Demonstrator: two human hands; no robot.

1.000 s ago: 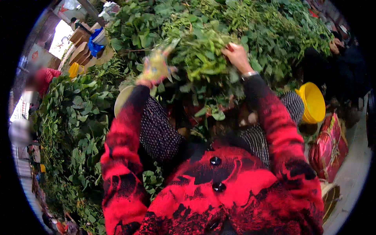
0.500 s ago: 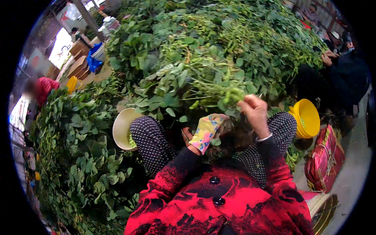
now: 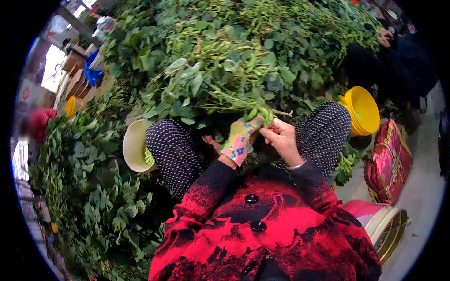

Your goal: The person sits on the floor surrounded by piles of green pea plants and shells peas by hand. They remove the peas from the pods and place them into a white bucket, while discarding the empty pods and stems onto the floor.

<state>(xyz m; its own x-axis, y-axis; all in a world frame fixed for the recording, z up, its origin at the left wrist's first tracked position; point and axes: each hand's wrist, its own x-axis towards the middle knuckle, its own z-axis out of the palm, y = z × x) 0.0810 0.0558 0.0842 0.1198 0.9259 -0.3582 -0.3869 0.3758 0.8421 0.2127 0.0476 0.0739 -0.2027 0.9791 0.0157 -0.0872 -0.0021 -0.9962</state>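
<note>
My left hand (image 3: 243, 139), in a yellow, pink and blue patterned glove, is closed round the stems of a bean plant (image 3: 229, 99). Several plump green bean pods (image 3: 260, 114) stick up right at its fingertips. Close beside it, my bare right hand (image 3: 285, 141) pinches at these pods with thumb and fingers. The stalks, with leaves and more pods, spread away from my hands onto the heap. What lies inside the gloved palm is hidden. Both hands are between my knees.
A large heap of leafy bean plants (image 3: 140, 61) spreads ahead and to the left. A white bucket (image 3: 131, 147) holding pods stands by my left knee, stacked yellow buckets (image 3: 367, 110) by my right. A red bundle (image 3: 384, 164) lies at the right. Other people sit at both sides.
My right hand has come down and left to meet the gloved left hand at the pods. The whole view has shifted slightly.
</note>
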